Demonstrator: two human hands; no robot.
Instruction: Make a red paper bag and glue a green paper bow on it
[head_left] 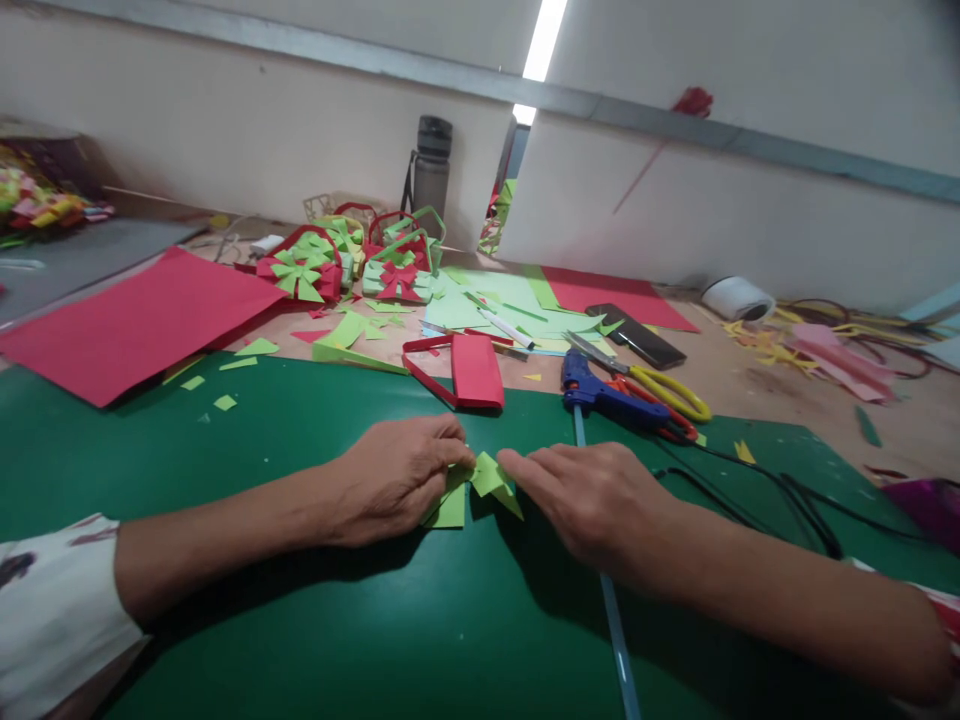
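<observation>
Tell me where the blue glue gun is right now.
In the head view, the blue glue gun lies right of centre at the green mat's far edge, beyond the right hand and beside the yellow-handled scissors.

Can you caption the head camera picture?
Left hand pinches folded green paper, right hand beside it, a red paper basket beyond.

Tabletop (pixel 750 382): brown, its near part covered by a green mat (pixel 300 640)
Left: large red sheet (pixel 150 320) reaching onto the mat
Far middle: small decorated paper baskets (pixel 400 282), dark bottle (pixel 432 180), pale green sheets (pixel 469 298)
Far right: white roll (pixel 739 298), pink paper (pixel 836 358)
Mat's far edge: plain red paper basket (pixel 478 372), blue glue gun (pixel 615 397)
</observation>
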